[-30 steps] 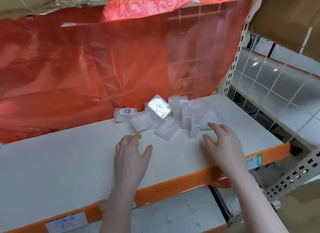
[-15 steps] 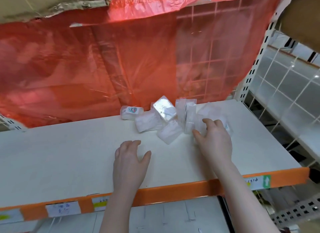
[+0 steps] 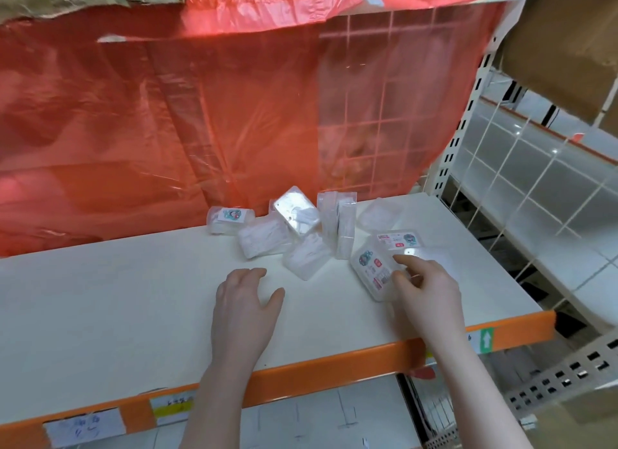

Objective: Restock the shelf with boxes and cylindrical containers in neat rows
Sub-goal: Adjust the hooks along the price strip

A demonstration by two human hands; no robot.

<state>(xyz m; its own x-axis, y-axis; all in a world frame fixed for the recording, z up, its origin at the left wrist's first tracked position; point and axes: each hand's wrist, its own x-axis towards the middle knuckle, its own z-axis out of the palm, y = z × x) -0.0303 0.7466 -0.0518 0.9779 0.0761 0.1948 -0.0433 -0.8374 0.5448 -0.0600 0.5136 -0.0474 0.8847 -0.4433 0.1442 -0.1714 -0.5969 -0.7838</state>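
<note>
Several small clear plastic boxes point(image 3: 294, 228) lie in a loose heap at the back of the white shelf point(image 3: 117, 298), some flat, two on edge. One small box point(image 3: 229, 219) with a picture label sits at the heap's left. My right hand point(image 3: 424, 291) pinches a clear labelled box point(image 3: 373, 270) pulled out toward the front right; a second labelled box point(image 3: 398, 240) lies just behind it. My left hand point(image 3: 244, 308) rests flat on the shelf, fingers spread, a little in front of the heap and holding nothing.
An orange front rail point(image 3: 334, 371) with paper price tags edges the shelf. Red plastic sheeting point(image 3: 200, 131) hangs behind the heap over a wire grid. A perforated upright point(image 3: 458, 141) and cardboard point(image 3: 568, 47) stand at the right. A lower shelf shows below.
My right hand went into the heap's right side and drew a labelled box toward the front right. The left hand stayed flat on the shelf. The view shifted left.
</note>
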